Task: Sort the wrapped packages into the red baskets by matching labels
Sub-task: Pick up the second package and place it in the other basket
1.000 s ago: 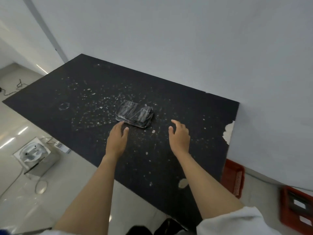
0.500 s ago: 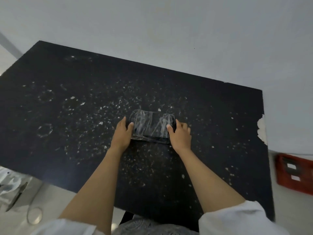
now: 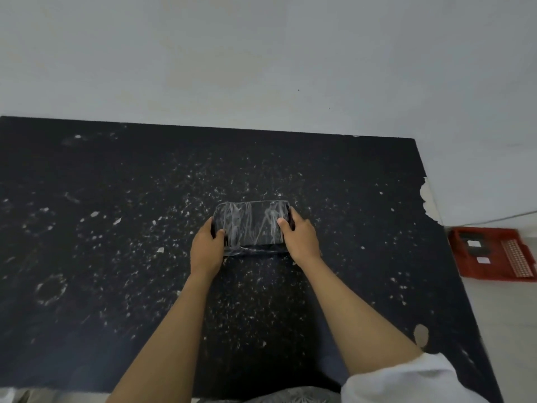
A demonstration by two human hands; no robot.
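A dark package wrapped in clear film (image 3: 252, 223) lies in the middle of the black table (image 3: 116, 257). My left hand (image 3: 207, 248) grips its left end, thumb on top. Over at the right end, my right hand (image 3: 300, 239) holds on with the thumb laid over the film. No label shows on the package's upper face. A red basket (image 3: 491, 254) stands on the floor to the right of the table, with white labels and dark packages inside.
The table top is scattered with white specks and scuffs, with a chipped right edge (image 3: 427, 199). A grey wall (image 3: 261, 59) rises right behind the table. Pale floor (image 3: 508, 330) shows at the right.
Both hands reached forward from the bare table onto the package and closed on its two ends. The view swung to face the table squarely.
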